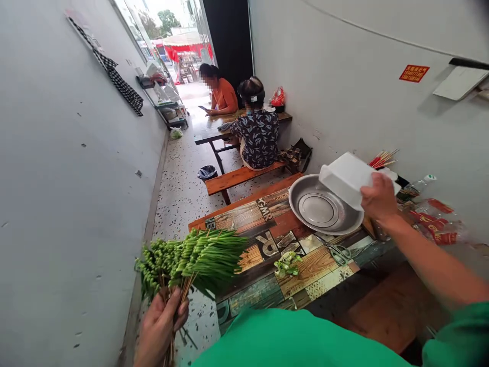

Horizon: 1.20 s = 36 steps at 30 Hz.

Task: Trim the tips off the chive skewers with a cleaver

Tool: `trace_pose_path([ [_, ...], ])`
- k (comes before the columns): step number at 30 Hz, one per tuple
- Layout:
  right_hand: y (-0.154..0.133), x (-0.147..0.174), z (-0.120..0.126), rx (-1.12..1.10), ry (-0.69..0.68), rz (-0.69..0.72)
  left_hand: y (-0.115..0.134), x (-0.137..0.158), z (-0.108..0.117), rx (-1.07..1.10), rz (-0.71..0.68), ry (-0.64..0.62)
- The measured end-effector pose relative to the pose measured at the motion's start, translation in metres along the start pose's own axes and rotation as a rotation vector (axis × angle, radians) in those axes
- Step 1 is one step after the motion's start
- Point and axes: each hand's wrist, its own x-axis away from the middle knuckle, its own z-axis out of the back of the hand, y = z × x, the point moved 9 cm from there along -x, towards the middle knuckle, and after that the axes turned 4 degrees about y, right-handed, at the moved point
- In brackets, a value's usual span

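My left hand (162, 318) is closed round the thin sticks of a bunch of green vegetable skewers (198, 255), held up left of the table. The green stalks fan out above my fingers. On the right, my right hand (379, 198) grips a white plastic container (349, 176), tilted over the far right rim of a wide metal basin (319, 208). Scissors with pale green handles (339, 253) lie in front of the basin. A small heap of green trimmings (288, 264) rests near the table's front.
The patterned table (252, 295) spans the middle. Bundled sticks (383, 159), a clear bottle (422, 183) and red-printed plastic packaging (437, 221) crowd the right wall. Beyond a wooden bench (240, 178), two people sit at another table; a bin (207, 172) stands beside it.
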Motion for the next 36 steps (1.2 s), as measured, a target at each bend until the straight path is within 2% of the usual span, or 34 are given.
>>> trace_pose_path([
  [3,-0.012,0.009,-0.038,-0.023,-0.072,0.093,-0.004,0.000,-0.023,-0.040,0.049,-0.094],
  [6,-0.012,0.011,-0.052,-0.043,-0.082,0.149,-0.006,0.000,-0.029,-0.025,0.045,-0.094],
  [10,-0.005,0.004,-0.045,-0.073,-0.044,0.200,-0.006,0.000,-0.025,-0.009,0.034,-0.070],
  [14,0.004,-0.008,-0.031,-0.088,-0.045,0.204,-0.009,0.000,-0.017,0.044,0.086,-0.064],
  [17,0.022,-0.020,-0.010,-0.061,0.036,0.074,-0.011,0.001,-0.008,0.040,0.088,-0.044],
  [20,0.050,-0.023,0.011,-0.141,0.116,-0.200,-0.010,0.004,0.003,0.023,0.061,-0.032],
  [22,0.065,-0.017,0.011,-0.269,0.089,-0.457,-0.008,0.007,0.013,0.033,0.051,-0.006],
  [24,0.057,-0.006,-0.002,-0.436,-0.003,-0.640,-0.005,0.010,0.028,0.050,0.055,0.040],
  [26,0.021,0.001,-0.025,-0.607,-0.126,-0.680,-0.001,0.013,0.045,0.078,0.059,0.096],
  [27,-0.007,0.004,-0.040,-0.688,-0.195,-0.653,0.001,0.014,0.054,0.086,0.062,0.116],
  [30,-0.114,0.018,-0.091,-0.878,-0.425,-0.509,0.008,0.022,0.078,0.068,0.061,0.166],
  [33,-0.218,0.047,-0.141,-0.950,-0.592,-0.427,0.013,0.035,0.103,0.034,0.041,0.272],
  [36,-0.284,0.076,-0.180,-0.944,-0.712,-0.367,0.012,0.053,0.128,0.043,0.034,0.407],
])
